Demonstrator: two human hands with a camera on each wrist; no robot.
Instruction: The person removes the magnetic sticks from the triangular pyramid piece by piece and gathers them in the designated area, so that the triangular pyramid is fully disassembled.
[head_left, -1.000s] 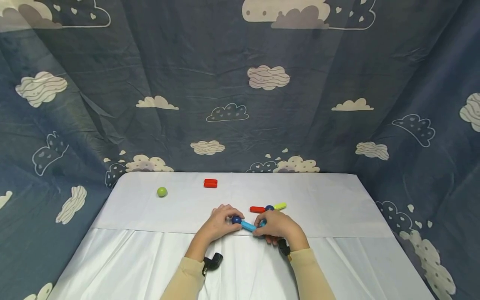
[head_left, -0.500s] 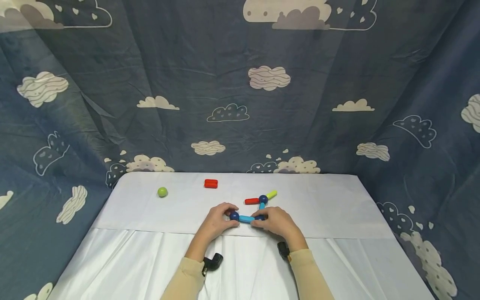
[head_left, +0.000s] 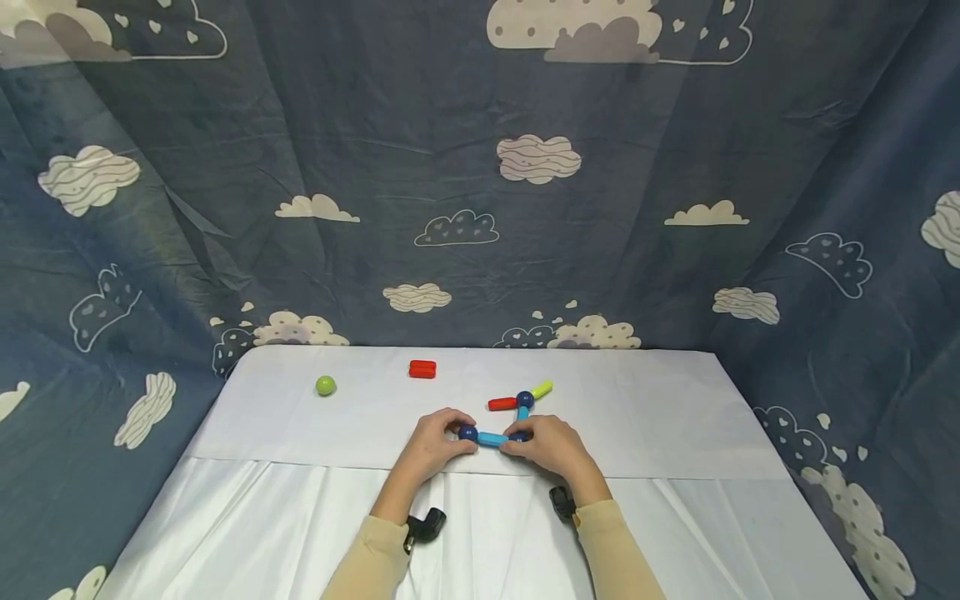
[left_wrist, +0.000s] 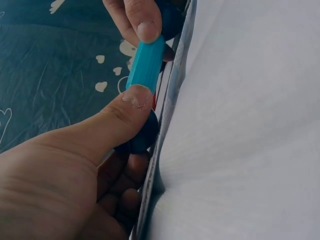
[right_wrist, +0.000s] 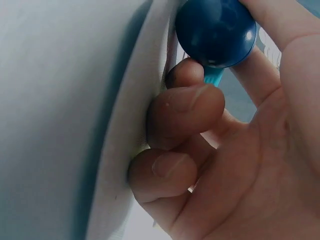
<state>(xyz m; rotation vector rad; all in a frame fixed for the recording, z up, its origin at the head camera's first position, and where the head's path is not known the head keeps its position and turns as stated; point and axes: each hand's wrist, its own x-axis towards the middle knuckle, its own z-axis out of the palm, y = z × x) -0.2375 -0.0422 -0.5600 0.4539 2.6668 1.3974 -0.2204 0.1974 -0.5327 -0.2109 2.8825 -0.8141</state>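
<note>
Green ball sits far left, then two red rods. Nearer, your left hand pinches a navy ball at a light-blue rod's left end. Beyond lie a joined red rod, far ball and lime rod; your right hand grips a second ball at the light-blue rod's right end.

joined balls: deep blue | rods: light blue | bars: bright red | stick: lime yellow | lone ball: green | sleeves: tan | cloth: white | curtain: slate blue | clouds: cream, some wavy-lined, some dotted
</note>
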